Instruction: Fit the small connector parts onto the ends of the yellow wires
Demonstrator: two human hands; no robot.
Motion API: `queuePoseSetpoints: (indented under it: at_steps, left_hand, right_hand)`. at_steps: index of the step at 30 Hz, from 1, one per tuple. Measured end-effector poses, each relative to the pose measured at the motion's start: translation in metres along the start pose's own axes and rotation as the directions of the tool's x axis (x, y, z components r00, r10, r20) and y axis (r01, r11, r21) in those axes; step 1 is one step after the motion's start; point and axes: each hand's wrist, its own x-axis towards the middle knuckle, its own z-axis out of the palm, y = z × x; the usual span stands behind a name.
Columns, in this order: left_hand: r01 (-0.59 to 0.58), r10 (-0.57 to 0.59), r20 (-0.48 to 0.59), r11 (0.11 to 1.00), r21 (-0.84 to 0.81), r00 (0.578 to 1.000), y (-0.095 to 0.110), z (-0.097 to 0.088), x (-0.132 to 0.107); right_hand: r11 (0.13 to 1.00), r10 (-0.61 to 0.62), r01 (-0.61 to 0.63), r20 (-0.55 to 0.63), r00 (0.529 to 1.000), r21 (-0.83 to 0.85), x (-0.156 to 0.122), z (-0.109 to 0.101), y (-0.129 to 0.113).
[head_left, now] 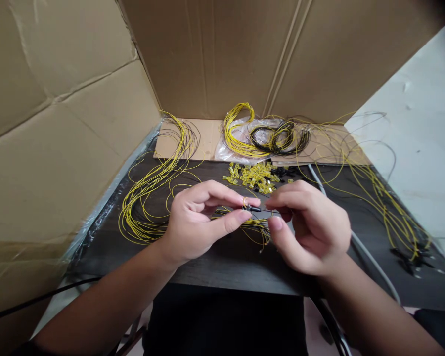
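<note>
My left hand (200,220) pinches a small yellow connector with a black tip (249,206) between thumb and forefinger, above the dark table (222,262). My right hand (311,227) is closed in a pinch on a thin black wire (269,210) that runs into that connector. The two hands meet fingertip to fingertip. A tangle of yellow wires (254,228) lies just under them. A heap of small yellow and black connectors (255,175) sits right behind the hands.
Loops of yellow wire (152,198) lie at the left. Coils of yellow and black wire on clear plastic (270,136) sit at the back. More wires (389,207) trail to the right beside a grey cable (359,247). Cardboard walls (59,123) enclose the left and back.
</note>
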Motion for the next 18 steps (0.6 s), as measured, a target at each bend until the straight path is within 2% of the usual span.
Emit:
queuePoseSetpoints:
  at_steps: [14, 18]
  left_hand:
    - [-0.023, 0.023, 0.021, 1.0, -0.021, 0.999, -0.0014, 0.0004, 0.0006]
    - [-0.023, 0.023, 0.005, 1.0, 0.002, 1.0, -0.0019, 0.0002, 0.001]
  right_hand:
    - [0.995, -0.034, 0.034, -0.004, 0.999, -0.09, -0.0004, 0.0011, -0.0038]
    - [0.998, -0.026, 0.025, -0.013, 1.0, -0.065, -0.0019, 0.0017, -0.0041]
